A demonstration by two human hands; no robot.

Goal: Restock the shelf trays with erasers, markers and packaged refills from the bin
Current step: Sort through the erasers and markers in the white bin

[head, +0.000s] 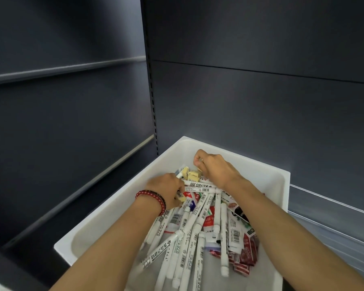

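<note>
Left hand (166, 191) pinches small yellow rubber eraser (181, 198) inside white plastic bin (114, 206); right hand (215, 170) curled, hold unclear. Eraser probably light, grippy: pinch sides.

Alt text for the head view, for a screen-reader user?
Two bare hands dig in a white bin of white markers, pale yellow erasers and red refill packets. The left hand, wearing a red bead bracelet, grips an eraser; the right hand curls its fingers at the far end. Dark shelves stand behind.
</note>
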